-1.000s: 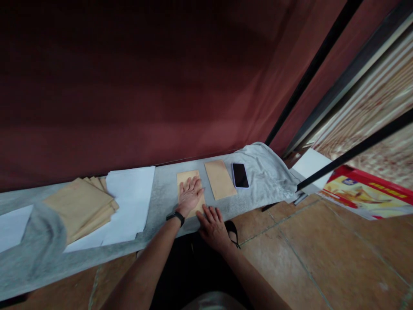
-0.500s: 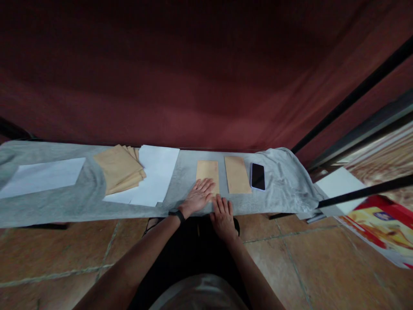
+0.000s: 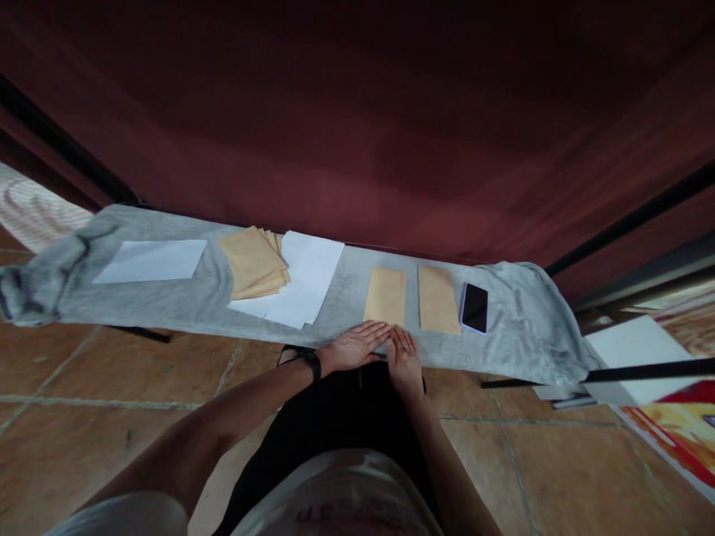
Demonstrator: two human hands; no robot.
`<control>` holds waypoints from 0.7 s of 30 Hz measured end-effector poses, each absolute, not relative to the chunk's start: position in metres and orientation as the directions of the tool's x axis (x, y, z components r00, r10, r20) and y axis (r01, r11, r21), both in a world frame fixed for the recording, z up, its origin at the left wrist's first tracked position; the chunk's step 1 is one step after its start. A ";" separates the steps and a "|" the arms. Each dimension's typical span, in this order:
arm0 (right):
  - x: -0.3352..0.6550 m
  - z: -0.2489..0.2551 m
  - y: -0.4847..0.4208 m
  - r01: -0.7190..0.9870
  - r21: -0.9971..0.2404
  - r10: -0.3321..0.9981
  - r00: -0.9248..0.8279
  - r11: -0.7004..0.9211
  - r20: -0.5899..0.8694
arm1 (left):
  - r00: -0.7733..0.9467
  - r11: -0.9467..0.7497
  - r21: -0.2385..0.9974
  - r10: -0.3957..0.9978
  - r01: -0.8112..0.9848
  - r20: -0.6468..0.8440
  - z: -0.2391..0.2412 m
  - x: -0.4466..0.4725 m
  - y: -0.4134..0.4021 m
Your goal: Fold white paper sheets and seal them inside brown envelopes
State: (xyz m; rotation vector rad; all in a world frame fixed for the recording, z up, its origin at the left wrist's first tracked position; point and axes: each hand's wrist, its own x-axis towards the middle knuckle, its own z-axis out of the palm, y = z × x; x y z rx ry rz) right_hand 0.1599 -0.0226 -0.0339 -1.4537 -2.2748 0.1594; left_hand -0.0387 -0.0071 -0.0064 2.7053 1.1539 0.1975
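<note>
Lying flat and side by side at the near edge of the cloth-covered desk point(image 3: 346, 294), the left hand point(image 3: 357, 347) and the right hand point(image 3: 403, 360) are palm down with fingers stretched out, gripping nothing. A brown envelope point(image 3: 385, 296) lies directly on the far side of them, its long axis running near to far. The left fingers point(image 3: 378, 332) point rightward across its near short edge, and the right fingers point(image 3: 405, 341) point straight toward its near right corner. The left hand is the closer of the two, though the dim light makes it hard to tell whether its fingertips touch the paper or stop just short.

A second envelope point(image 3: 439, 299) lies parallel just to the right, then a phone point(image 3: 474, 307). Well apart to the left sit a fanned stack of envelopes point(image 3: 252, 260) on white sheets point(image 3: 307, 279) and a single white sheet point(image 3: 150, 260). Any print on the envelopes is too faint to read, and the person's forearms and lap hide the floor beneath the desk edge.
</note>
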 end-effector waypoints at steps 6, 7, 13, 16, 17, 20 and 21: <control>0.152 -0.039 -0.031 0.854 -0.277 0.884 -0.358 0.440 0.300 | 0.679 -0.666 0.246 0.733 0.704 0.044 -0.011 -0.038 -0.010; 0.154 -0.039 -0.032 0.854 -0.261 0.880 -0.372 0.449 0.297 | 0.681 -0.669 0.250 0.731 0.700 0.047 -0.011 -0.039 -0.010; 0.166 -0.037 -0.033 0.862 -0.205 0.870 -0.400 0.464 0.289 | 0.686 -0.671 0.253 0.727 0.697 0.041 -0.008 -0.044 -0.014; 0.168 -0.038 -0.034 0.868 -0.203 0.872 -0.385 0.453 0.301 | 0.684 -0.674 0.232 0.728 0.702 0.044 -0.009 -0.047 -0.016; 0.169 -0.038 -0.035 0.869 -0.203 0.873 -0.381 0.450 0.305 | 0.681 -0.673 0.227 0.730 0.704 0.050 -0.010 -0.048 -0.017; 0.171 -0.036 -0.037 0.877 -0.212 0.881 -0.358 0.431 0.310 | 0.664 -0.661 0.212 0.745 0.720 0.066 -0.013 -0.053 -0.019; 0.172 -0.035 -0.037 0.881 -0.218 0.886 -0.346 0.420 0.309 | 0.655 -0.653 0.204 0.753 0.729 0.071 -0.015 -0.056 -0.020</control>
